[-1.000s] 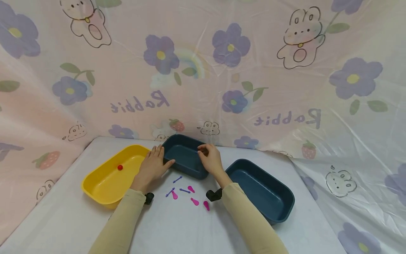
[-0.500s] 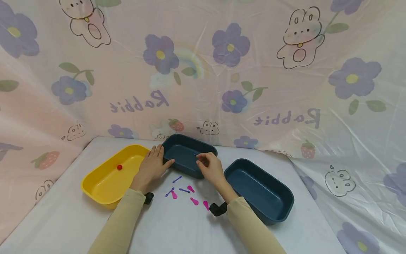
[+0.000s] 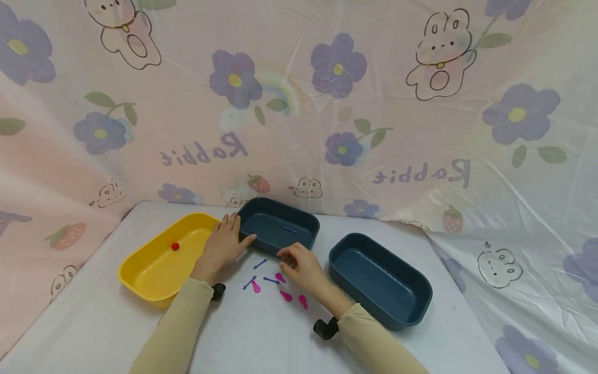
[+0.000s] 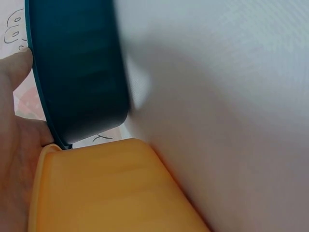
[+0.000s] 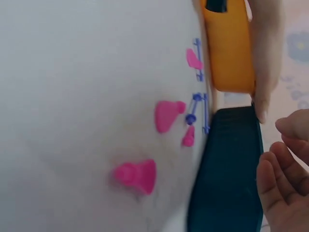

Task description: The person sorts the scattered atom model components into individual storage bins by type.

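The right hand (image 3: 301, 266) has drawn back, fingers apart, thin purple plastic rod (image 3: 289, 229) beyond; spread left hand (image 3: 223, 244) likely steadies the oblong navy plastic tray (image 3: 263, 224).

A person's long, plain beige fabric left sleeve (image 3: 173, 327) lies at seven o'clock in the head view, a matching right sleeve (image 3: 374, 340) at five. Each ends at the wrist. A small, rounded black left wrist camera (image 3: 218, 292) sits at its wrist's four o'clock; a chunky, angular black right wrist camera (image 3: 325, 329) sits at seven. Both hands are bare.
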### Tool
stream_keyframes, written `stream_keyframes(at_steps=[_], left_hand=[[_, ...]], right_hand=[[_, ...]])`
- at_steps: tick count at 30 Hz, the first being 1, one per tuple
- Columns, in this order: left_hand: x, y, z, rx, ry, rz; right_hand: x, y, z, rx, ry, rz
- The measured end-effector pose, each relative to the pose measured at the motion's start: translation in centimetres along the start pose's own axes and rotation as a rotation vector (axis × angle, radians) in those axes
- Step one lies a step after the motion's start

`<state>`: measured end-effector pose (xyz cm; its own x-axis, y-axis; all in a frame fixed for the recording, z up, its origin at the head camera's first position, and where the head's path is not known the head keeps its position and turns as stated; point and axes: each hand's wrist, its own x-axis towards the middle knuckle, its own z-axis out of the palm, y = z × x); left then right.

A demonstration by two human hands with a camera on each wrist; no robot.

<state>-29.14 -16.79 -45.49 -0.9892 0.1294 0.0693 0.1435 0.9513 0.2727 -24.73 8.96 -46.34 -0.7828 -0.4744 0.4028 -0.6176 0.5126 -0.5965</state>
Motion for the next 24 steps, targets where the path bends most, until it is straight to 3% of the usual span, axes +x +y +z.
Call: stream_keyframes(at_steps=[6,13,24], left_hand=[[-0.2,0.0,0.0,0.004,0.010,0.009],[-0.2,-0.1,0.1,0.008,0.026,0.012],[-0.3,0.0,-0.1,-0.014,0.010,0.000]], right_hand=[[-0.5,-0.5,0.2,-0.036,-0.153,0.014],[-0.8,-0.2,0.5,-0.070,-0.268,0.048],[-0.7,0.3,1.3,-0.203,-0.342,0.014]])
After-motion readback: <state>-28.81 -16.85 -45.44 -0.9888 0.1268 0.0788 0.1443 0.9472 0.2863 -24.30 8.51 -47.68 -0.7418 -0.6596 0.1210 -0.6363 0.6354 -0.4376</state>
